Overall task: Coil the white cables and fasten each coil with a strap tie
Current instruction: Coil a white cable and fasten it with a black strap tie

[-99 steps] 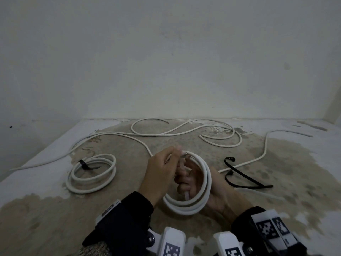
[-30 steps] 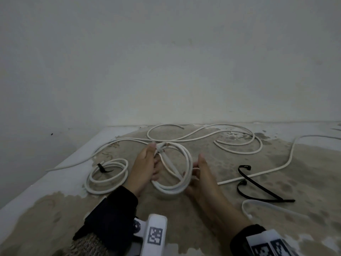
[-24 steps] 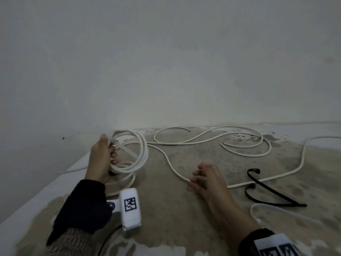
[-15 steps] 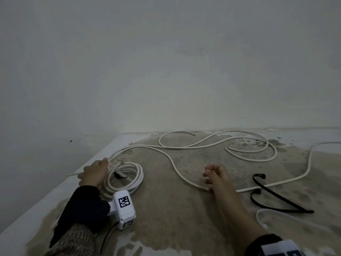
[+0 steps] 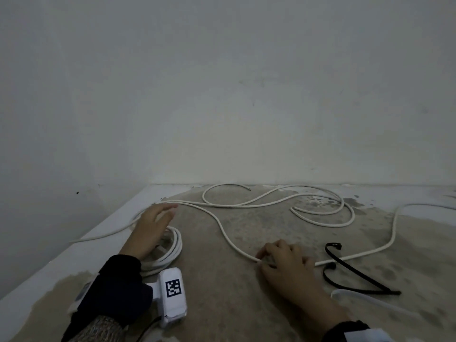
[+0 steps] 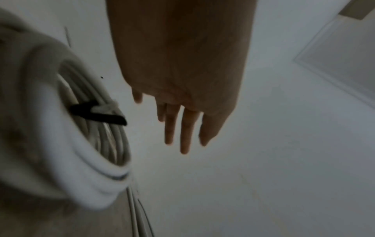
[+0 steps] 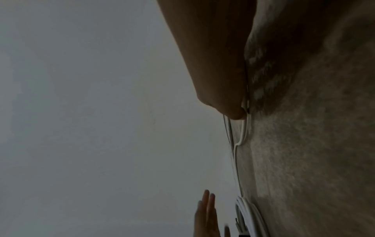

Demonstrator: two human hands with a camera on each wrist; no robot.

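Two coiled white cables point(image 5: 172, 248) lie stacked at the left of the floor; in the left wrist view a black strap tie point(image 6: 97, 115) wraps one coil point(image 6: 109, 144). My left hand point(image 5: 165, 211) hovers just above them, fingers point(image 6: 182, 133) straight and holding nothing. A long loose white cable point(image 5: 222, 230) winds across the floor. My right hand point(image 5: 265, 257) rests on the floor with curled fingers pinching this cable; the right wrist view shows a fingertip point(image 7: 233, 112) against the cable point(image 7: 242, 134).
Two black strap ties point(image 5: 345, 270) lie crossed right of my right hand, a pale strap point(image 5: 365, 302) nearer me. More loose cable loops point(image 5: 320, 213) lie near the back wall. A white raised ledge point(image 5: 61, 257) borders the floor on the left.
My left hand carried the tied coil leftward, laid it on the other coil, let go and lifted open. My right hand left the coil and took the loose cable.
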